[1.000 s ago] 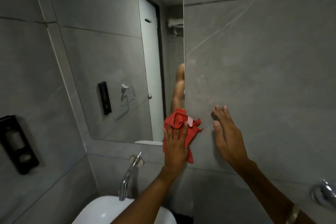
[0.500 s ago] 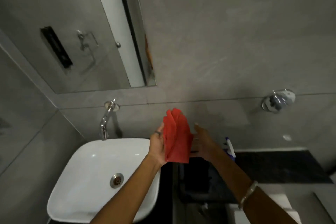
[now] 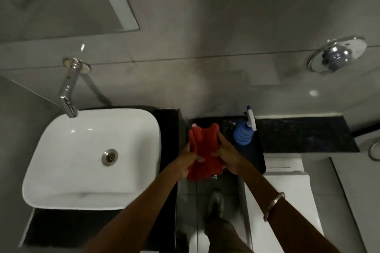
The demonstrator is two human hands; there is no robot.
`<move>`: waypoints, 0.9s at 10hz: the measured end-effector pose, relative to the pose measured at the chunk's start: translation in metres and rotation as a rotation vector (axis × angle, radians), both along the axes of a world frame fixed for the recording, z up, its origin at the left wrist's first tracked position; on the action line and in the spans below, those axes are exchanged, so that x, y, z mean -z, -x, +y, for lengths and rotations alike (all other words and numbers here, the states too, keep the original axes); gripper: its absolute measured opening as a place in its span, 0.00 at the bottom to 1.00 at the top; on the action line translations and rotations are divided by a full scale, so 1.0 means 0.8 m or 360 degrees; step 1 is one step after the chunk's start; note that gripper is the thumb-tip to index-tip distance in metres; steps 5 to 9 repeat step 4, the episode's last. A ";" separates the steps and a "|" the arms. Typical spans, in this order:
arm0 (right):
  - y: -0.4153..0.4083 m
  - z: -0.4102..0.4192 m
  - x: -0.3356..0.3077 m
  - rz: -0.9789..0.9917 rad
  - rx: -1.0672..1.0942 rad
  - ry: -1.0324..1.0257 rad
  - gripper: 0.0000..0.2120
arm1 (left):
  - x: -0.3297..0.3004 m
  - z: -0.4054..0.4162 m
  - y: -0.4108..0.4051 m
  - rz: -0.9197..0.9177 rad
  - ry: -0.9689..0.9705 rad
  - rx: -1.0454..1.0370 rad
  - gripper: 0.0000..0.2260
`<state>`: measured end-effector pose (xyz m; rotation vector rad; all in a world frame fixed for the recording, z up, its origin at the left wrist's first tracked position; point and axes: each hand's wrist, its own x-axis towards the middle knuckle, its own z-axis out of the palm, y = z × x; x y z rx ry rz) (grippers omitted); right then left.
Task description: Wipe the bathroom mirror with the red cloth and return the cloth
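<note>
The red cloth [image 3: 205,150] hangs crumpled between both hands, just right of the basin and above a dark ledge [image 3: 253,150]. My left hand [image 3: 188,160] grips its left edge. My right hand [image 3: 228,155] pinches its right side, thumb on the fabric. Only the lower right corner of the mirror [image 3: 67,0] shows at the top left, well above the hands.
A white basin [image 3: 61,150] with a chrome tap [image 3: 68,90] sits at left. A blue spray bottle [image 3: 244,131] stands on the dark ledge right of the cloth. A chrome wall valve [image 3: 337,54] is at upper right. A white toilet tank [image 3: 287,191] lies below right.
The cloth has come off the mirror and down to ledge height. My right hand left the wall and took hold of the cloth. The view has tilted downward.
</note>
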<state>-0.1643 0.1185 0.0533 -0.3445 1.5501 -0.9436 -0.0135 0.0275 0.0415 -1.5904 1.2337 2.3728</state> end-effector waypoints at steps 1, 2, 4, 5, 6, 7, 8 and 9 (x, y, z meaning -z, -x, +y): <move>0.020 -0.008 0.041 0.0048 -0.0024 -0.0002 0.48 | 0.038 -0.009 0.022 -0.0044 0.0054 -0.0017 0.44; 0.040 -0.026 0.073 0.0206 -0.0030 -0.0009 0.43 | 0.063 -0.032 0.045 -0.0124 0.0128 -0.0126 0.38; 0.029 -0.032 0.078 0.0956 -0.0439 -0.0225 0.30 | 0.051 -0.015 0.045 -0.0321 0.0644 0.0038 0.21; 0.029 -0.032 0.078 0.0956 -0.0439 -0.0225 0.30 | 0.051 -0.015 0.045 -0.0321 0.0644 0.0038 0.21; 0.029 -0.032 0.078 0.0956 -0.0439 -0.0225 0.30 | 0.051 -0.015 0.045 -0.0321 0.0644 0.0038 0.21; 0.029 -0.032 0.078 0.0956 -0.0439 -0.0225 0.30 | 0.051 -0.015 0.045 -0.0321 0.0644 0.0038 0.21; 0.029 -0.032 0.078 0.0956 -0.0439 -0.0225 0.30 | 0.051 -0.015 0.045 -0.0321 0.0644 0.0038 0.21; 0.029 -0.032 0.078 0.0956 -0.0439 -0.0225 0.30 | 0.051 -0.015 0.045 -0.0321 0.0644 0.0038 0.21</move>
